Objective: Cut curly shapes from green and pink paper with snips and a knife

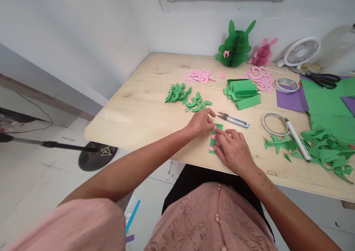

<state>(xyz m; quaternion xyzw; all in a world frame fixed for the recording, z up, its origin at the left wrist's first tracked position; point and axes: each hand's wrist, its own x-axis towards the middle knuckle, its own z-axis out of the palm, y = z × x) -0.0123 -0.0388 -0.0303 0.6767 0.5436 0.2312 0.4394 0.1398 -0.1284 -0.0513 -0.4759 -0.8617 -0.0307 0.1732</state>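
Note:
A green paper strip (pixel 212 150) lies at the front edge of the table with a pink paper cutout (pixel 213 136) on top of it. My left hand (pixel 201 123) is closed, its fingertips pinching at the far end of the pink cutout. From the right, my right hand (pixel 234 149) has its thumb and fingers on the cutout and strip, covering part of both. Just beyond my hands lie blue-handled thread snips (pixel 235 121). Green curved paper cutouts (pixel 198 101) are piled past my left hand.
Folded green papers (pixel 244 92), a pink cutout pile (pixel 199 75) and a green paper rabbit (pixel 235 49) stand farther back. To the right are a tape roll (pixel 274 124), a white pen (pixel 298 139), green scraps (pixel 330 147), black scissors (pixel 323 80) and a small fan (pixel 302 52).

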